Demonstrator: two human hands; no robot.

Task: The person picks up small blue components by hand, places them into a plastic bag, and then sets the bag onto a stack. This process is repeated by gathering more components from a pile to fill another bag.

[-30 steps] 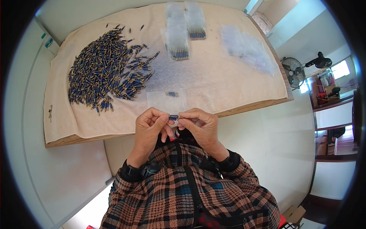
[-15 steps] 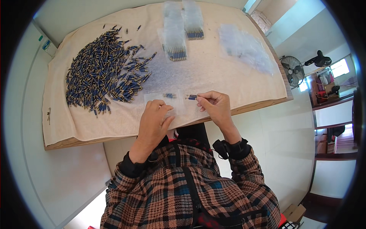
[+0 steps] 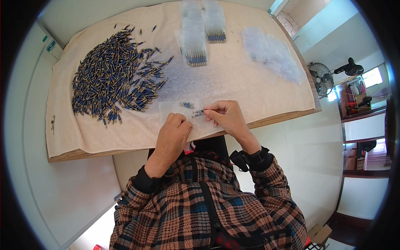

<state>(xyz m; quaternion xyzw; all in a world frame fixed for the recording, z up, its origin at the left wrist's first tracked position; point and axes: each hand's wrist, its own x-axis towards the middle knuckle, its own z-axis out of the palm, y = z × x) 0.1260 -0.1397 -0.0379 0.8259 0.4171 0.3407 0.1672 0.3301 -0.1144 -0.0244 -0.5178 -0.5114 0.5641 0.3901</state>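
Small pin (image 3: 198,112) at right hand (image 3: 227,118) fingertips, another pin (image 3: 186,104) just beyond; left hand (image 3: 173,134) beside; pin heap (image 3: 112,75) far left, filled bags (image 3: 196,39) beyond on cloth (image 3: 233,79)

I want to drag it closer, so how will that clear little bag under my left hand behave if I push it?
The clear bag looks thin and floppy, so it would likely crumple rather than slide on the towel. The left hand pins it; the blue pin lying on it might roll.

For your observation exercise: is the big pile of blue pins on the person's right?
No, the pile lies on the cloth's left side, beyond the left hand.
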